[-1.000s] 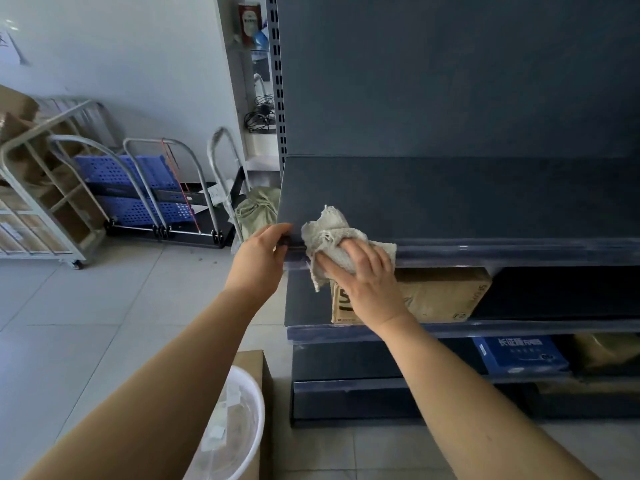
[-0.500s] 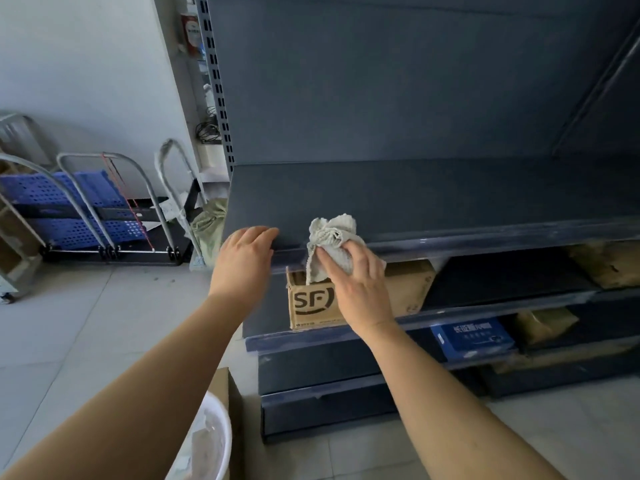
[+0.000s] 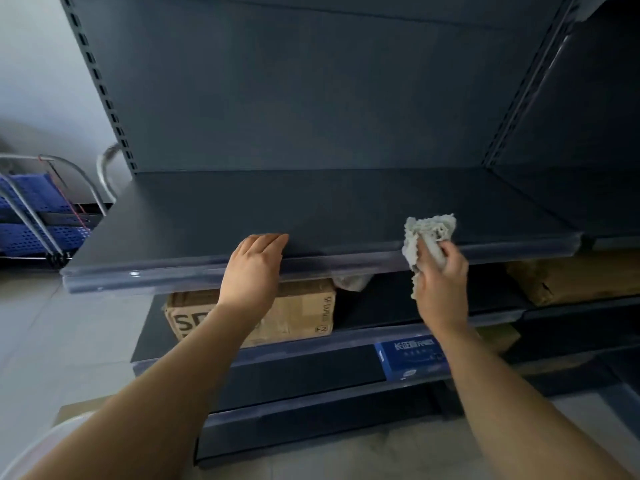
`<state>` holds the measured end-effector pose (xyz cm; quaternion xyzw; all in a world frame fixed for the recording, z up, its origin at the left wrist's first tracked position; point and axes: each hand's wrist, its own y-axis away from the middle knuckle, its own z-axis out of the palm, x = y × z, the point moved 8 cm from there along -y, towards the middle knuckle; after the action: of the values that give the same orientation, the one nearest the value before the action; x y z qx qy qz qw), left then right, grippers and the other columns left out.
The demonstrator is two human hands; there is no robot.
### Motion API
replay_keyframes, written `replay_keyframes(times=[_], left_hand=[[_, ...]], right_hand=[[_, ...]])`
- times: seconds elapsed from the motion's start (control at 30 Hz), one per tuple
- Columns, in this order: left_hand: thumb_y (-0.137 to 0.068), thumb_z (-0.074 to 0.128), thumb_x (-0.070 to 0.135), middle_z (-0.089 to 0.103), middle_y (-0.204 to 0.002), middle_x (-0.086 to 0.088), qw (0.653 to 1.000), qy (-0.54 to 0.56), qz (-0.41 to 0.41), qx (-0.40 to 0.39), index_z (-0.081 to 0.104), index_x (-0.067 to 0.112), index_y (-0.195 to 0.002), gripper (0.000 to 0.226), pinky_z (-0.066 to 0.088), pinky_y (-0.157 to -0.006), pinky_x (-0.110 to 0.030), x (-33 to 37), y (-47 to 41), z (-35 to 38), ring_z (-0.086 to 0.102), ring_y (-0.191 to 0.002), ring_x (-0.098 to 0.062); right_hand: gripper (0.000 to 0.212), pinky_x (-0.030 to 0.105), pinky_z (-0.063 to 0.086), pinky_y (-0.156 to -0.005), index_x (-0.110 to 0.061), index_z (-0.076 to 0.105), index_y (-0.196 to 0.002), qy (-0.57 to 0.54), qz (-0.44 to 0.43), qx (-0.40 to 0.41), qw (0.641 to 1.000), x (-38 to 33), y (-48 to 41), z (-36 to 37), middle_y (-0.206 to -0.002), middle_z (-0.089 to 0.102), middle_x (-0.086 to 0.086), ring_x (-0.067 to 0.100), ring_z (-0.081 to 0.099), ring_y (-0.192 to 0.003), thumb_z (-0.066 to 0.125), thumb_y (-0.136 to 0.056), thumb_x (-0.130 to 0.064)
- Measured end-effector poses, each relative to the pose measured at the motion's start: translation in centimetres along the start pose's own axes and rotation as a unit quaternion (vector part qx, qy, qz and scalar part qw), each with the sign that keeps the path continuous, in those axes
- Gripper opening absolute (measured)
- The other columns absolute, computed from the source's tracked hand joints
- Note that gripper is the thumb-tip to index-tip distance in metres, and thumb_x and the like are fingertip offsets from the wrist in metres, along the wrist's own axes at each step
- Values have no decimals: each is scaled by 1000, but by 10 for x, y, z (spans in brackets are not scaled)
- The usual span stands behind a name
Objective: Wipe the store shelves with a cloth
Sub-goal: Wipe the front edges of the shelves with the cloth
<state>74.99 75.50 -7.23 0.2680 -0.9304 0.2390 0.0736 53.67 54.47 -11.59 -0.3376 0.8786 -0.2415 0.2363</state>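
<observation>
A dark grey store shelf (image 3: 329, 206) stretches across the view, with a clear plastic strip along its front edge. My right hand (image 3: 441, 282) grips a crumpled pale cloth (image 3: 427, 233) and holds it against the front edge, right of the middle. My left hand (image 3: 254, 268) rests on the same edge further left, fingers laid over the lip onto the shelf top. The shelf's top surface is bare.
On the shelf below stand a cardboard box (image 3: 298, 317) and a brown parcel (image 3: 571, 278) to the right. A blue box (image 3: 412, 358) sits lower down. Blue crates on metal trolleys (image 3: 38, 213) stand at the left, and a white bucket rim (image 3: 41, 441) shows at bottom left.
My right hand has slid the cloth to the right along the shelf's front edge. My left hand has also shifted right along the edge, and the view has swung right.
</observation>
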Motion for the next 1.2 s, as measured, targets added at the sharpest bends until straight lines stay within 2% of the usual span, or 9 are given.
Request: replay_keyframes(times=[0.13,0.2,0.37,0.5,0.6,0.7,0.83,1.07,1.2], left_hand=[[-91,54,0,59,-130,-10,1000,1,-6,10,52,6,-132,42,36,-109,-39,42,-11,18,52,-121,-31],[-91,53,0,58,-130,-11,1000,2,-20,15,52,5,-133,42,34,-109,-39,56,-15,24,51,-121,-32],[-94,48,8,55,-133,-12,997,3,-79,9,49,5,-133,39,31,-110,-39,68,-18,30,46,-125,-32],[-96,45,14,54,-131,-11,993,-9,-117,-23,49,8,-131,35,35,-106,-39,67,-14,32,45,-122,-30],[-96,46,16,56,-128,-10,991,-15,-127,-28,52,10,-127,32,37,-103,-39,69,-13,31,48,-119,-29],[-96,47,17,56,-128,-10,990,-16,-137,-31,52,10,-128,33,37,-103,-38,72,-14,32,47,-119,-29],[-97,46,19,54,-131,-7,992,-7,-122,-29,50,12,-130,34,34,-107,-37,86,-20,39,45,-124,-26],[-97,47,17,52,-135,-6,995,-5,-89,-51,47,12,-134,38,31,-110,-36,104,-29,47,43,-128,-26],[-97,47,17,51,-136,-6,995,-14,-80,-59,45,12,-136,39,30,-110,-35,113,-32,49,41,-128,-26]], right_hand=[[54,48,40,-104,-12,49,-134,-9,88,-22,996,93,-30,-28,-140,29,18,38,31,-124,58,-82,2],[58,48,39,-104,-13,49,-134,-18,76,-29,997,105,-41,-36,-137,32,17,39,34,-122,61,-79,0],[54,41,35,-99,-24,48,-132,-9,-151,-105,983,28,-47,-25,-138,43,3,31,40,-117,65,-81,-23],[38,40,27,-93,-29,52,-122,-5,-270,-150,951,-68,-51,-10,-127,52,-4,26,37,-118,59,-85,-28],[28,41,30,-89,-27,56,-112,-18,-306,-173,936,-118,-46,4,-117,54,-2,27,42,-112,60,-85,-27],[25,40,32,-85,-25,59,-109,-33,-284,-163,944,-102,-49,5,-113,56,-1,27,46,-106,59,-84,-28],[35,40,34,-86,-27,59,-119,-33,-210,-133,968,-8,-62,-10,-114,59,-3,27,50,-106,61,-84,-29],[37,41,30,-93,-20,58,-123,86,-44,-155,983,159,-89,-38,-125,55,4,32,42,-114,59,-86,-26],[39,42,27,-97,-25,55,-128,111,5,-177,978,185,-99,-45,-128,51,4,32,37,-118,56,-88,-24]])
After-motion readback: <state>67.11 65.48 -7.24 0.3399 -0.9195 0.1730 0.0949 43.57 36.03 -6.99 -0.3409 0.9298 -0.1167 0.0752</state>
